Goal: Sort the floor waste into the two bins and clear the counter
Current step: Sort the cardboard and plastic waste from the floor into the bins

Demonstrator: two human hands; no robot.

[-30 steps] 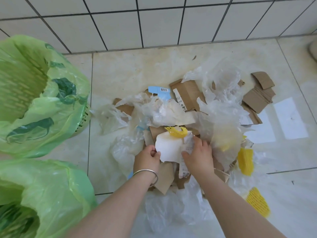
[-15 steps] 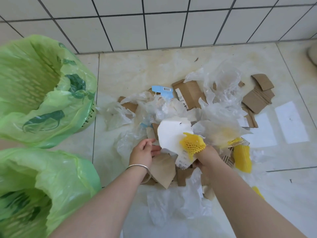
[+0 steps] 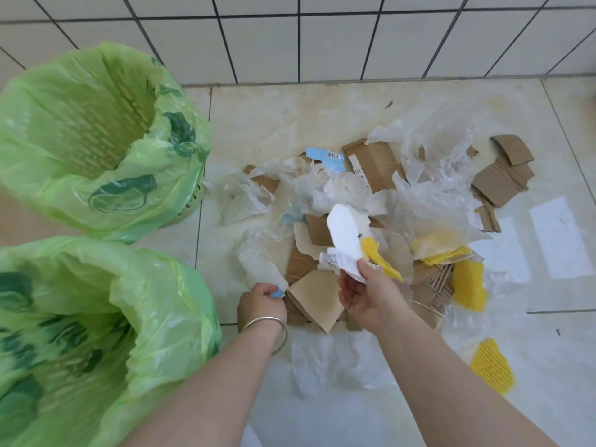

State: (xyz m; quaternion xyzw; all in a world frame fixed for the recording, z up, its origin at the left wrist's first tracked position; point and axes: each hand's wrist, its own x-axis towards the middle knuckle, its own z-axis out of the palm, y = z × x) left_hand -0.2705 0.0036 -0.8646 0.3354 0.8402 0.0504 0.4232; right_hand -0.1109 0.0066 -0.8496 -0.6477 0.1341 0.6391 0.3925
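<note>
A person crouches over a heap of waste on a tiled floor [image 3: 290, 117], seen from above. The right hand [image 3: 367, 295] is closed in a pinch grip on a small bundle: a white foam piece [image 3: 346, 235], a crumpled receipt [image 3: 337, 261] and a yellow foam net [image 3: 379, 258], lifted just above the heap. The left hand [image 3: 261, 301] is lower and to the left, its fingers pinched shut on a small blue scrap [image 3: 276, 293] at the near left edge of the heap, beside a clear plastic bag [image 3: 258, 256]. Two bins stand at the left, both lined with green bags: a far bin [image 3: 80, 133] and a near bin [image 3: 96, 333], and both look nearly empty. Doing this step well probably means splitting the bundle before dropping it, since paper and foam may belong in different bins, and carrying each piece fully over a rim so nothing light drifts back down. The thin plastic clings and could drag neighbours along. Counted: two bins; about four yellow nets, one held, two [image 3: 469, 285] at the right of the heap, one [image 3: 491, 366] apart at the near right; one blue barcode card [image 3: 325, 158] at the far side; many brown cardboard pieces [image 3: 503, 175] and clear plastic films, too tangled to count. No bench is in view.
</note>
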